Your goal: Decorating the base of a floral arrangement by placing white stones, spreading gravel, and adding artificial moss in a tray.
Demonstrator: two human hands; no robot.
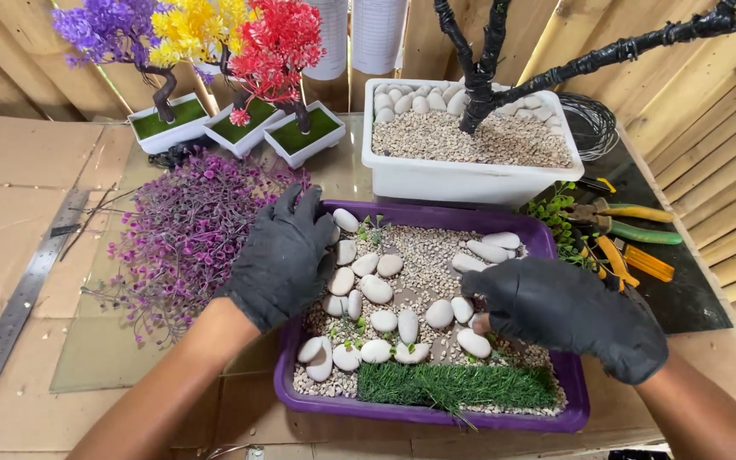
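While our gloved left hand (285, 253) rests spread and flat on the left rim of the purple tray (436, 416), our gloved right hand (568, 311) curls narrowly over the gravel, fingertips touching a white pebble (474, 342). The tray lies before us, just in front of a white planter (462, 179), purple foliage (182, 234) beside it.

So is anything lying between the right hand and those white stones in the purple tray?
Nothing visible. The right hand lies over the tray's right side, its fingers already among the white stones on the gravel. The left hand rests on the purple tray at its left edge.
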